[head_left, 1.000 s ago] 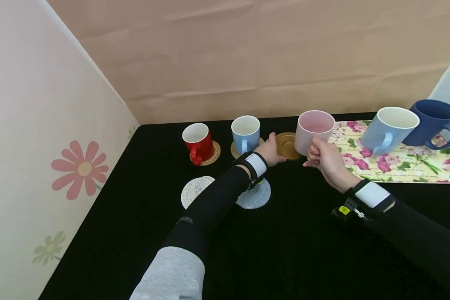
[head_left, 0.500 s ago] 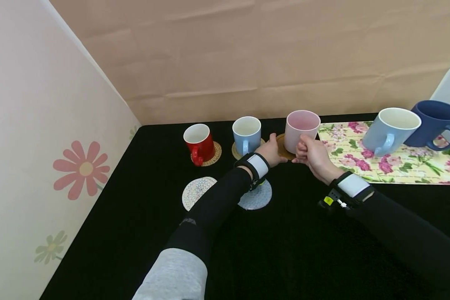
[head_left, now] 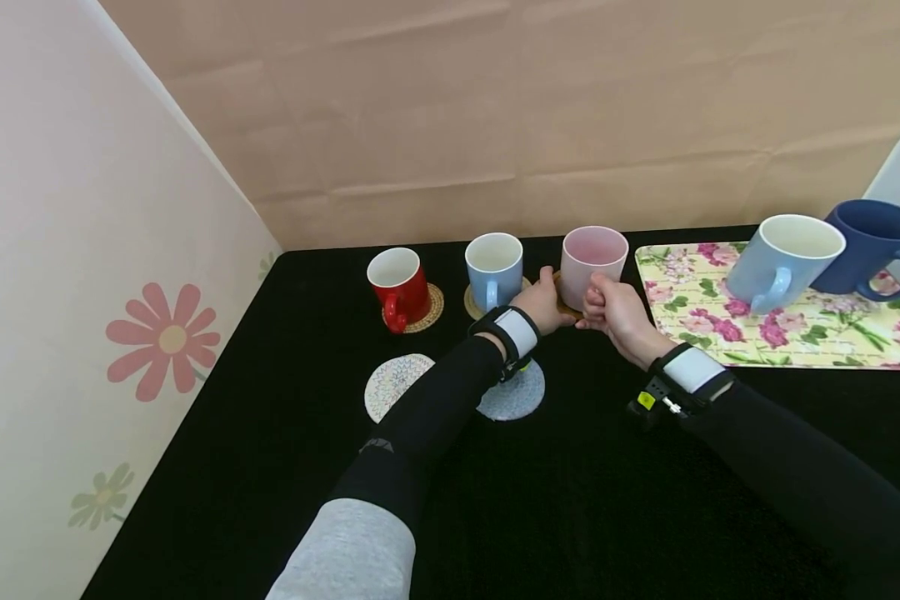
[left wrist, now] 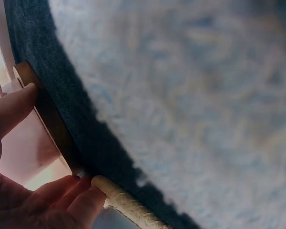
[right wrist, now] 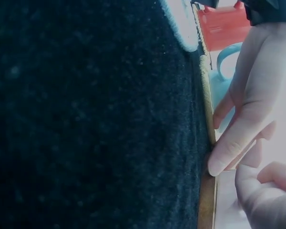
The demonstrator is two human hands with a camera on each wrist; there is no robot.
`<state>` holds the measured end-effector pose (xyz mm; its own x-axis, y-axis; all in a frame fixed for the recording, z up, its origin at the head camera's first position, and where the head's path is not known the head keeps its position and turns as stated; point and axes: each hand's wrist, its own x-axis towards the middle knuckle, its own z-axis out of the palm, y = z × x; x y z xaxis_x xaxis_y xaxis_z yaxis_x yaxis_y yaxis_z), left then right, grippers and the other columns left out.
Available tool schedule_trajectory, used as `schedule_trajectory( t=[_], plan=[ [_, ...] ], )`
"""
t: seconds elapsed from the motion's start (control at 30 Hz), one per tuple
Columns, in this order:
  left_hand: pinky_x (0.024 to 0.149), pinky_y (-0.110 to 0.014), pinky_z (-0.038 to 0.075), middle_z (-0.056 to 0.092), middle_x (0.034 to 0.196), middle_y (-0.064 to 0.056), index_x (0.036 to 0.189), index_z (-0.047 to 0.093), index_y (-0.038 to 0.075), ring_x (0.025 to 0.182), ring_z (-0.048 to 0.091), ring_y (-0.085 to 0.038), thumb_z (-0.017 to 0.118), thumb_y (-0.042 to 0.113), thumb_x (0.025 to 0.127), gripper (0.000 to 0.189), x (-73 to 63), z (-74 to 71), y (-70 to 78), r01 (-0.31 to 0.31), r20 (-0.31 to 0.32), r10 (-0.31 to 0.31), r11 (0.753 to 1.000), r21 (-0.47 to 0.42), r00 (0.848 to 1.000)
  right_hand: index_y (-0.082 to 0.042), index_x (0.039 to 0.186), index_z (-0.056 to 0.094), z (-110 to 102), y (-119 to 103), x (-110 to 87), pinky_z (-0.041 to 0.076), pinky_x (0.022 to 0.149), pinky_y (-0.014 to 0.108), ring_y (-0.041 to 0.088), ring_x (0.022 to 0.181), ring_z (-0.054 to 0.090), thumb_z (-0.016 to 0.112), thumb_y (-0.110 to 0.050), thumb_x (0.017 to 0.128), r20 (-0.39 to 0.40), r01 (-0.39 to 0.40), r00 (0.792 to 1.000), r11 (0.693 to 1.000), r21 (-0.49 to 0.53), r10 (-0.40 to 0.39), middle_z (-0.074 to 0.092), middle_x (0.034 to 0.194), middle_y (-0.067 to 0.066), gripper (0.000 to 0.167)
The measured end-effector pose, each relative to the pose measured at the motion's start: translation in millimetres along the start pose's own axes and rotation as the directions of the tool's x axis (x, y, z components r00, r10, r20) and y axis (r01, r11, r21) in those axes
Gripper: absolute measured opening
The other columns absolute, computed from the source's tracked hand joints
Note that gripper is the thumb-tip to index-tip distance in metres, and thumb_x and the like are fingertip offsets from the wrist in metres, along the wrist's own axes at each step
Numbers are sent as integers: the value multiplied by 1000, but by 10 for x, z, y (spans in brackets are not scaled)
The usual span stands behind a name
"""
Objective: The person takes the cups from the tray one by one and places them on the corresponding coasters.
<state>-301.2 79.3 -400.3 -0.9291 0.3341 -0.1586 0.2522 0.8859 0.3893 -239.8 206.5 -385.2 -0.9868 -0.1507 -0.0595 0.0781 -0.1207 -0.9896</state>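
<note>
Near the person, on the black tabletop (head_left: 585,500), lie two flat round mats: a white one (head_left: 393,383) on the left & a grey one (head_left: 513,398) partly under the left wrist.

Next come the two hands, side by side w/ no gap that shows. The right hand (head_left: 617,312) is curled round the handle of the pink cup (head_left: 592,262) & grips it. The cup is upright, mouth up. It is just past the right hand, a bit to its left, so the handle points back at the person. The left hand (head_left: 543,302) is on the cup's left side. Its fingers (left wrist: 19,107) are bent at the rim of the brown saucer (head_left: 564,304) & touch it; the left wrist view shows fingertips on the saucer edge. The cup is right over the saucer, low on it. Can't tell if it's fully down or a hair above. Both hands are about as near to the cup; only the right one has it.

Further left, same row: a light blue cup (head_left: 493,268) & a red cup (head_left: 396,287), each on its own straw mat.

Far right: a flower mat (head_left: 690,312) w/ a big pale blue cup (head_left: 783,260) & a dark blue cup (head_left: 870,246).
</note>
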Motion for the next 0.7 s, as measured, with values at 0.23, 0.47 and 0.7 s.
schedule_trajectory(
  t=[0.23, 0.47, 0.7],
  plan=[
    [86, -27, 50, 59, 129, -11, 143, 27, 6, 102, 63, -18, 75, 38, 84, 82, -4, -7, -11, -14, 1, 14, 1000, -11, 1000, -13, 59, 30, 8, 28, 4, 49, 63, 26, 12, 48, 33, 26, -18, 105, 23, 15, 1000, 1000, -8, -15, 27, 54, -4, 47],
    [85, -28, 50, 60, 127, -11, 141, 28, 4, 101, 64, -19, 76, 36, 84, 80, -15, -12, -18, -21, -21, 21, 1000, -13, 1000, -13, 58, 28, 17, 62, 19, 48, 63, 26, 11, 46, 32, 25, -17, 105, 26, 42, 999, 999, -18, -41, 27, 53, -5, 48],
    [83, -28, 50, 61, 126, -11, 140, 30, 4, 98, 64, -19, 75, 36, 84, 79, -27, -12, -5, -30, -24, 30, 999, -15, 999, -12, 58, 28, 16, 92, 33, 47, 62, 25, 11, 46, 32, 25, -16, 105, 18, 50, 999, 999, -12, -49, 27, 53, -5, 47]
  ],
)
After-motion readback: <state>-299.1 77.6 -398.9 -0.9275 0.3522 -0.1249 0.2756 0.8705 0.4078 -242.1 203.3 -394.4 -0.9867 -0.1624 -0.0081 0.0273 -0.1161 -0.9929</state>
